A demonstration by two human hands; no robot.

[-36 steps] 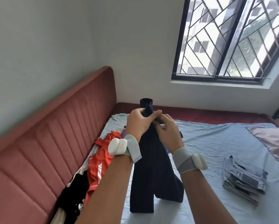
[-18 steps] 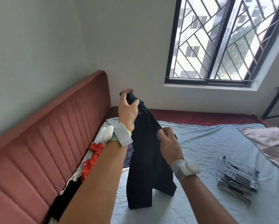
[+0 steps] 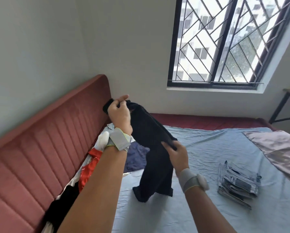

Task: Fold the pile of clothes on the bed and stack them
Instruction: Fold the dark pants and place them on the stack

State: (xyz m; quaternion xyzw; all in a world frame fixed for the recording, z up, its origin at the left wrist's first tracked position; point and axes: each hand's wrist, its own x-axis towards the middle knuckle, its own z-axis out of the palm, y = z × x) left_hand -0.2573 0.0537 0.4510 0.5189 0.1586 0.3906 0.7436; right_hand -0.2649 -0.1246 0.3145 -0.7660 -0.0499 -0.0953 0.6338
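My left hand (image 3: pixel 119 113) pinches the dark soft fabric garment (image 3: pixel 151 148) at eleven o'clock; my right hand (image 3: pixel 177 153) grips its edge. I should stretch it taut and flat before creasing.

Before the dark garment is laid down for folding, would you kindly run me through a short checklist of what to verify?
1. Left hand grips the top end of the dark garment: ok.
2. Right hand pinches its edge lower down: ok.
3. Garment spread flat: not ok, it hangs bunched, its lower ends touching the blue sheet.
4. Bare sheet in front to lay it on: ok.
5. Folded stack apart from the garment, to the right: ok.
6. Unfolded pile by the headboard left to do: ok.
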